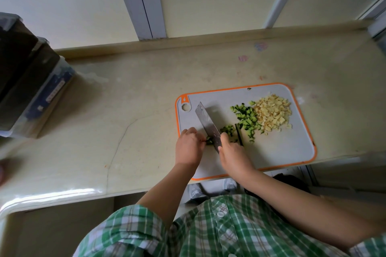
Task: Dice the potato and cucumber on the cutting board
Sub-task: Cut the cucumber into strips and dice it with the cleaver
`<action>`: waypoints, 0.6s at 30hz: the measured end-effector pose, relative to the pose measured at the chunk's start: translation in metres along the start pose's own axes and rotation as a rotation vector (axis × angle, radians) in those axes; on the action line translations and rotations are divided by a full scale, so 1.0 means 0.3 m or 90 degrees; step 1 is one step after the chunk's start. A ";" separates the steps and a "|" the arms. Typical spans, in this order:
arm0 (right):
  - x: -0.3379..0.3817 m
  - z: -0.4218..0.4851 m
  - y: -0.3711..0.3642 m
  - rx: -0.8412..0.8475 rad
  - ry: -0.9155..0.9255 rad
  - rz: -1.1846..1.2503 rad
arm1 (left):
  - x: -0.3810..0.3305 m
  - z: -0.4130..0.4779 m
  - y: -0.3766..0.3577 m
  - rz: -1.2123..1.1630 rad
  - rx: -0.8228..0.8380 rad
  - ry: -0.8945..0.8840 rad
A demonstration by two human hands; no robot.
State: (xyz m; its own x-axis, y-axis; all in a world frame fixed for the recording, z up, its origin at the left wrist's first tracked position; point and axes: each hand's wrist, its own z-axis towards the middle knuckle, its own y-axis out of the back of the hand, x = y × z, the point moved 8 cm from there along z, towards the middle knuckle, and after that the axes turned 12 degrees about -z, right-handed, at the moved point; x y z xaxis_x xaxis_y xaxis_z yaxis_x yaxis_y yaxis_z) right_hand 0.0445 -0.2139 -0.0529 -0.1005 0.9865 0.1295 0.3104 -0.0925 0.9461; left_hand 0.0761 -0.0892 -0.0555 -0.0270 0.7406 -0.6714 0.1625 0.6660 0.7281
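Observation:
A grey cutting board (pixel 282 148) with an orange rim lies on the counter. Diced potato (pixel 272 112) is heaped at its far right, with diced cucumber (pixel 246 118) beside it on the left. My right hand (pixel 232 152) grips the handle of a broad cleaver (pixel 206 122), its blade angled toward the board's far left corner. My left hand (pixel 189 146) pinches a small piece of cucumber (pixel 209 141) against the board, right beside the blade. A few more cucumber bits (pixel 227 129) and a thin dark strip (pixel 239 134) lie just right of the blade.
A dark box-like appliance with a clear base (pixel 31 89) stands at the counter's far left. The beige counter (pixel 125 121) meets a wall ledge behind. The board's near edge overhangs the counter edge by my green checked shirt (pixel 208 231).

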 end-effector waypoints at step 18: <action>0.011 0.002 0.033 0.013 0.029 0.050 | 0.011 -0.008 0.002 -0.014 -0.004 -0.004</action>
State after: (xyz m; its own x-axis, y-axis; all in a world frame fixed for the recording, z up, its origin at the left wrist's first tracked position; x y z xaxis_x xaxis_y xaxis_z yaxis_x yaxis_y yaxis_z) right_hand 0.0478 -0.2114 -0.0433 -0.1180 0.9689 0.2176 0.3383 -0.1668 0.9261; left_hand 0.0738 -0.0862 -0.0568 -0.0245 0.7255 -0.6878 0.1562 0.6823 0.7142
